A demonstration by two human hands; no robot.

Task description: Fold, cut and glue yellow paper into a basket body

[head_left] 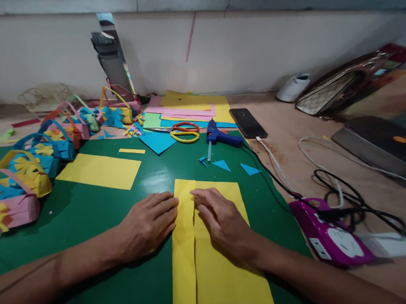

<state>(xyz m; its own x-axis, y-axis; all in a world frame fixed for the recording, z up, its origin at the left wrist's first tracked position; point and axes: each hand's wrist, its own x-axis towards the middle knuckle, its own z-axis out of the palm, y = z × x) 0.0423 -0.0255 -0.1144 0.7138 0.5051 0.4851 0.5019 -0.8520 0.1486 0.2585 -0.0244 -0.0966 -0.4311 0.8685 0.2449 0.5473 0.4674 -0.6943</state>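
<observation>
A long yellow sheet of paper lies in front of me, its left side folded over as a narrow lengthwise flap. Along the folded left edge rests my left hand, its fingers extended side by side and the tips touching the paper. My right hand is on the sheet, fingertips drawn together at the flap's free edge near the top; its thumb is partly hidden. A smaller yellow paper piece and a thin yellow strip are farther left.
Several small paper baskets line the left. Beyond the sheet lie scissors, a blue glue gun, blue scraps and stacked coloured paper. A phone, cables and a magenta power box occupy the right.
</observation>
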